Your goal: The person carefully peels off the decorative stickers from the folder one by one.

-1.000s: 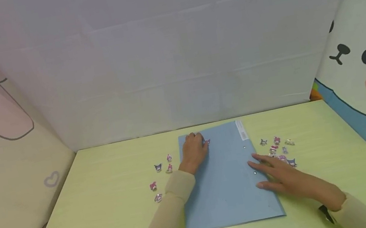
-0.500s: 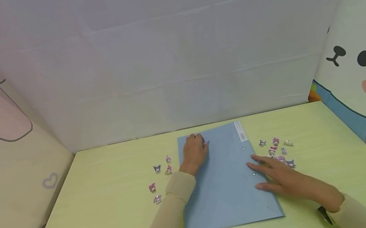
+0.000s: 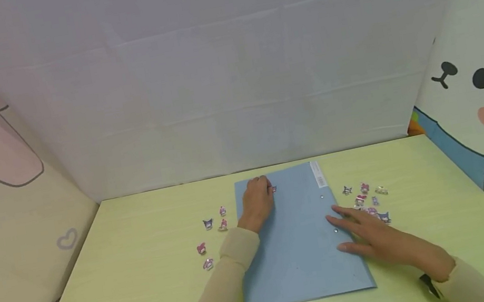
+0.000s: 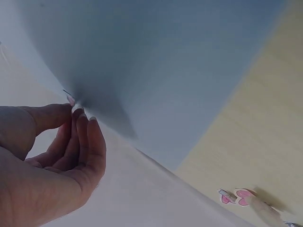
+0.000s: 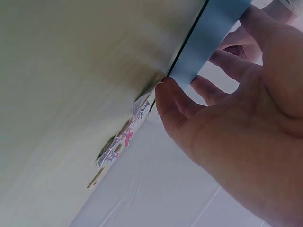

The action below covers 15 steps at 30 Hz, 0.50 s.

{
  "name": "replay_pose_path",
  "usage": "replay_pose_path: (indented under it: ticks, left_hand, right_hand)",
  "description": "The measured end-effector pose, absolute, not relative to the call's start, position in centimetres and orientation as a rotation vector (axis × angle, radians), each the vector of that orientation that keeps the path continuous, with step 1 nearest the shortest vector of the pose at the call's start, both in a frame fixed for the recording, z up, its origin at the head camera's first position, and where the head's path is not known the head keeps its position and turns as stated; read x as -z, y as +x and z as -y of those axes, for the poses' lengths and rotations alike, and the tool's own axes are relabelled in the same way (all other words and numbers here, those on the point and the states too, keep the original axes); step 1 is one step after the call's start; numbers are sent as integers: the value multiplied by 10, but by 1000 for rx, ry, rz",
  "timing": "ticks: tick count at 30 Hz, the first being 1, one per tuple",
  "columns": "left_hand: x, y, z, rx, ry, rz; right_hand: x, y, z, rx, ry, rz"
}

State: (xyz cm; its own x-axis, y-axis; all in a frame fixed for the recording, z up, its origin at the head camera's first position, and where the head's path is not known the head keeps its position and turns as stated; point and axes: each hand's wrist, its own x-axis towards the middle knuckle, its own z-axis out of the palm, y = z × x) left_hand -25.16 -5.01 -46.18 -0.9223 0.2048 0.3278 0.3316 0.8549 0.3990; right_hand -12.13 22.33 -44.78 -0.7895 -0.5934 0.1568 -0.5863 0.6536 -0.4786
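A light blue folder lies flat on the table, with a white barcode label at its upper right edge. At its upper left, my left hand pinches a small cartoon sticker against the cover. The left wrist view shows the thumb and fingertips meeting at that sticker, which is mostly hidden. My right hand rests with spread fingers on the folder's right edge, beside two small shiny round studs. In the right wrist view its fingers touch the folder's edge and hold nothing.
Several loose cartoon stickers lie on the pale yellow table left of the folder. Another group of stickers lies to its right, partly behind my right hand. A white sheet hangs at the back, with printed cartoon panels at both sides.
My left fingertips have shifted slightly at the sticker, and less of it shows now. The right hand and the folder have stayed in place.
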Motion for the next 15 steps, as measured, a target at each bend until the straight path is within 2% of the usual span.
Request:
replay_pose_path:
  ticks: [15]
  left_hand:
    - [456, -251, 53, 766, -469, 2712]
  right_hand:
    - [450, -122, -223, 796, -1022, -2851]
